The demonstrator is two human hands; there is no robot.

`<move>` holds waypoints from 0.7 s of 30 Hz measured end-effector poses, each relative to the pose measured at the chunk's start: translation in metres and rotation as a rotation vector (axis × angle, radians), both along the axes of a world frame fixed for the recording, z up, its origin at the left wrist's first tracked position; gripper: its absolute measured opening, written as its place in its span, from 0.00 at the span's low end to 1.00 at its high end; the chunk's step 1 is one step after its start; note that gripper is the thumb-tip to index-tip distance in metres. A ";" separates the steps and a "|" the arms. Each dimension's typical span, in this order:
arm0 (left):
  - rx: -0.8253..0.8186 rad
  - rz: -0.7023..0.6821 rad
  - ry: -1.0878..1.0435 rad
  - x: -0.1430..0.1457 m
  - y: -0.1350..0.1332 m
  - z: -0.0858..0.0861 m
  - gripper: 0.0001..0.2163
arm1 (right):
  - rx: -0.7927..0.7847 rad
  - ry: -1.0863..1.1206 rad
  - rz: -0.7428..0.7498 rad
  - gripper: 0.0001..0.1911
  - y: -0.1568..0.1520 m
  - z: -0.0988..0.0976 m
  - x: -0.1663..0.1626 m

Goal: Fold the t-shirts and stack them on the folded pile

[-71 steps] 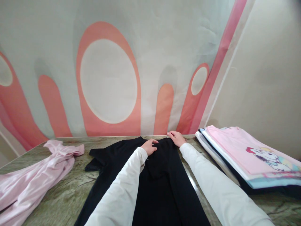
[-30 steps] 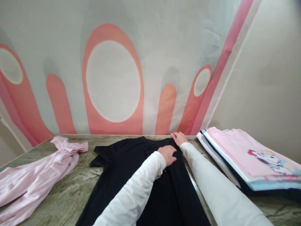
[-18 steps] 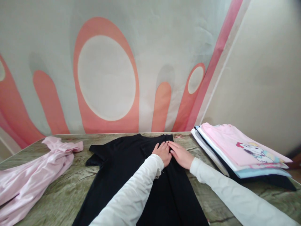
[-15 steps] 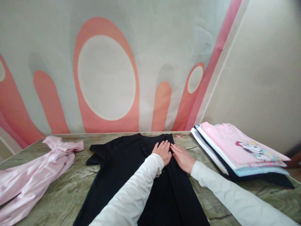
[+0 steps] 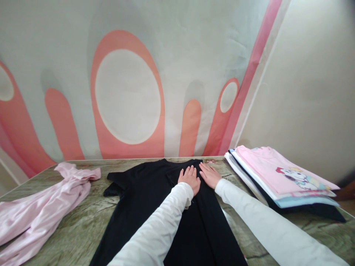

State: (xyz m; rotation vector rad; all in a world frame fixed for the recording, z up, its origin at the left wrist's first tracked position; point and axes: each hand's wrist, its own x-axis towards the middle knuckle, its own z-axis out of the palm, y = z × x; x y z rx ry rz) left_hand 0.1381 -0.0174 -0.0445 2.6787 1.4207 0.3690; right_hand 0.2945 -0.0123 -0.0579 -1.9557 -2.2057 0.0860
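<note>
A black T-shirt (image 5: 146, 207) lies on the table with its collar toward the wall. Its right side is folded inward, while the left sleeve sticks out flat. My left hand (image 5: 190, 180) rests palm down on the folded part, fingers stretched out. Just to its right, my right hand (image 5: 210, 175) lies flat along the folded edge near the shoulder, fingers extended. Neither hand grips the cloth. The shirt's lower end runs out of view at the bottom.
A pile of folded clothes, topped by a pink shirt (image 5: 266, 171) with a cartoon dog print, sits at the right. At the left lies a loose pink garment (image 5: 52, 203). The wood-patterned table (image 5: 80, 221) meets a decorated wall (image 5: 177, 55) at its back edge.
My right hand has slid slightly left and away from me along the folded edge. The left hand stays on the fold. The view has shifted a little.
</note>
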 end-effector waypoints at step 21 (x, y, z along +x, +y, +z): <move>-0.016 0.120 -0.041 -0.006 0.011 -0.004 0.22 | -0.016 -0.026 0.016 0.26 -0.057 0.018 0.012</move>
